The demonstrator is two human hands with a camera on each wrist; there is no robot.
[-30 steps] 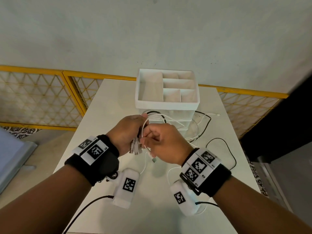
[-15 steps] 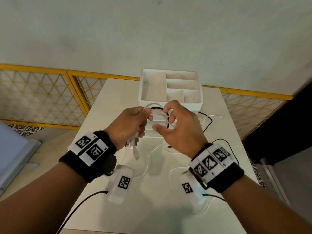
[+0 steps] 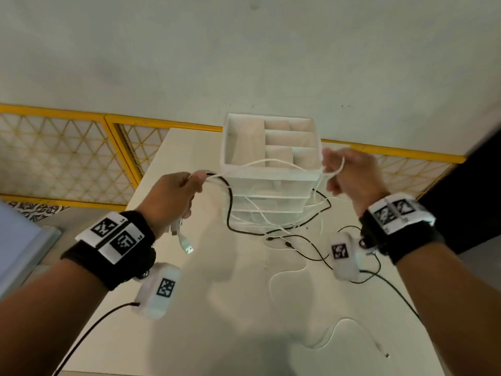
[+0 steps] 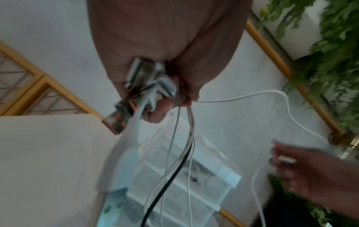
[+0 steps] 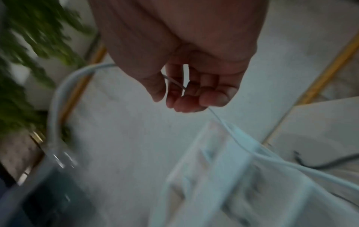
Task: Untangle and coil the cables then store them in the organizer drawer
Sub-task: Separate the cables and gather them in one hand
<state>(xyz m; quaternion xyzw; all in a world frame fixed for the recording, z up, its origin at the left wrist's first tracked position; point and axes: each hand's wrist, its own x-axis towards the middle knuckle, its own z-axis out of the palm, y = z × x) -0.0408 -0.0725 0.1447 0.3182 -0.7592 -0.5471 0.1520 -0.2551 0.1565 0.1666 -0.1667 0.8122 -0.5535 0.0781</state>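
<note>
Between hands [image 3: 173, 195] [image 3: 349, 175]: white cable [image 3: 271, 162], seemingly pinched.

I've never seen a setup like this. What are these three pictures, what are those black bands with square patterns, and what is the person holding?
There is no robot here: a person works with bare hands. The big picture comes from a camera on the head, looking down; the other two come from cameras strapped to each wrist, looking along the fingers. The black bands carry those cameras and printed marker squares.

The left hand grips a bunch of cable plugs, seen close in the left wrist view. The right hand pinches a white cable that stretches between the hands. On the white table stands a white drawer organizer with open compartments on top, and more white and black cables lie tangled before it.
</note>
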